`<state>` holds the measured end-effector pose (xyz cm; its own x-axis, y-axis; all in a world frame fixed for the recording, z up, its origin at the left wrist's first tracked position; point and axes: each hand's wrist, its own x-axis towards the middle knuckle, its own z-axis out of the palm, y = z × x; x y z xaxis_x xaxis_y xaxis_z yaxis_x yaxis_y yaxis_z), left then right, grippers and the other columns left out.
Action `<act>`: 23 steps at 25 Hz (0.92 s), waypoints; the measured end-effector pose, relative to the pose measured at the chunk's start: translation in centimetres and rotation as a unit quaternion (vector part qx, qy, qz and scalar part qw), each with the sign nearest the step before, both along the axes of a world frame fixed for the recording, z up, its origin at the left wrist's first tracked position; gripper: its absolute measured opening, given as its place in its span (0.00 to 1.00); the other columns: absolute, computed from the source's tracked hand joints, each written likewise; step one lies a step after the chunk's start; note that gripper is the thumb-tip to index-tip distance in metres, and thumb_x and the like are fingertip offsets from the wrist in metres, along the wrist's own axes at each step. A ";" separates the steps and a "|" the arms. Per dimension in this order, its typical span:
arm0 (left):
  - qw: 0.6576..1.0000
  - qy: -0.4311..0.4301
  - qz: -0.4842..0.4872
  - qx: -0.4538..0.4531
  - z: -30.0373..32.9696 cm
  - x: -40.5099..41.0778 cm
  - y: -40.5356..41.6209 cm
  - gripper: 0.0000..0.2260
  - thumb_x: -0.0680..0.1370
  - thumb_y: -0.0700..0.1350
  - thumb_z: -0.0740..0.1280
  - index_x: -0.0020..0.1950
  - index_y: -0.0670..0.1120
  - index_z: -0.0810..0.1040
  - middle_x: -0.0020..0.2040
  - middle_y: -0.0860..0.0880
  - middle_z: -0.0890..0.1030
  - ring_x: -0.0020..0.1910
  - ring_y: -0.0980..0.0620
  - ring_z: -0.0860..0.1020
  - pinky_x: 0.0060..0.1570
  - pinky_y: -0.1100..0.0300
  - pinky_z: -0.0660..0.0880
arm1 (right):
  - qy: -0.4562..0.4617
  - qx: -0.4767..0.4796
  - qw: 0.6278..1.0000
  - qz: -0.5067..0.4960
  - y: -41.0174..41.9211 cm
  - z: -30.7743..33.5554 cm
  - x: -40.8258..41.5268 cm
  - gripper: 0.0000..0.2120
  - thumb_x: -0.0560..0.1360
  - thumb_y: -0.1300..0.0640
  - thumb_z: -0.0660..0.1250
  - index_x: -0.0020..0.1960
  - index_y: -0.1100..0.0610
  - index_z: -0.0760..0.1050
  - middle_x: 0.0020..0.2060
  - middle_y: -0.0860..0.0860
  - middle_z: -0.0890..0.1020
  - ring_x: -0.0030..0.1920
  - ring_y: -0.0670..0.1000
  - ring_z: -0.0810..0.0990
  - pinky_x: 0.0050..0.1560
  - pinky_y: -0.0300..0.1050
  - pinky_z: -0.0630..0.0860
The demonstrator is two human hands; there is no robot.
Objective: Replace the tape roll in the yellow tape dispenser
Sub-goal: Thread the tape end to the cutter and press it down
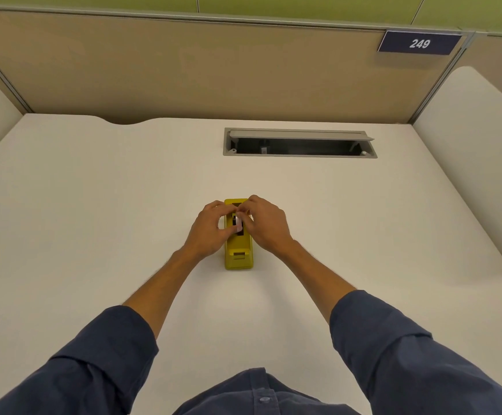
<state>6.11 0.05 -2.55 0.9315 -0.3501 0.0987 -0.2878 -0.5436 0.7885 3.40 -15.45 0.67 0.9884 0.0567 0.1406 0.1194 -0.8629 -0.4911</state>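
Note:
The yellow tape dispenser point(239, 255) stands lengthwise in the middle of the white desk point(94, 205), its cutter end towards me. A whitish tape roll point(238, 222) sits upright in the dispenser's dark slot. My left hand point(209, 230) grips the roll from the left with fingers and thumb. From the right, my right hand point(266, 224) pinches the roll's top, and its fingertips meet those of the left hand. Both hands cover the dispenser's far half.
An open grey cable tray point(300, 142) is set into the desk behind the dispenser. Beige partition panels stand at the back, with a dark number plate point(419, 43) at the upper right. A white side panel point(468, 163) borders the desk on the right.

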 end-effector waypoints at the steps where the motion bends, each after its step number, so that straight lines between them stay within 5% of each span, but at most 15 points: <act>1: 1.000 -0.001 -0.001 -0.001 0.0 0.0 0.0 0.16 0.71 0.52 0.71 0.58 0.58 0.77 0.53 0.56 0.76 0.56 0.56 0.71 0.52 0.57 0.70 | 0.003 0.003 1.000 0.001 0.0 0.1 0.0 0.10 0.79 0.53 0.61 0.51 0.53 0.80 0.47 0.50 0.80 0.46 0.51 0.78 0.41 0.47 0.73; 14: 1.000 0.015 0.011 0.004 0.0 -2.4 0.8 0.27 0.72 0.46 0.70 0.70 0.54 0.67 0.71 0.50 0.70 0.71 0.51 0.65 0.67 0.48 0.68 | 0.012 -0.006 1.000 -0.002 0.8 -0.6 -2.1 0.08 0.80 0.55 0.61 0.51 0.55 0.78 0.49 0.50 0.80 0.49 0.50 0.77 0.42 0.45 0.74; 23: 0.999 0.006 0.052 0.002 -1.5 -7.2 1.6 0.12 0.72 0.49 0.71 0.54 0.51 0.80 0.56 0.51 0.80 0.56 0.53 0.75 0.55 0.48 0.77 | 0.009 -0.006 1.000 -0.014 0.9 -1.4 -4.2 0.09 0.80 0.54 0.61 0.54 0.56 0.78 0.51 0.51 0.80 0.50 0.51 0.77 0.43 0.45 0.73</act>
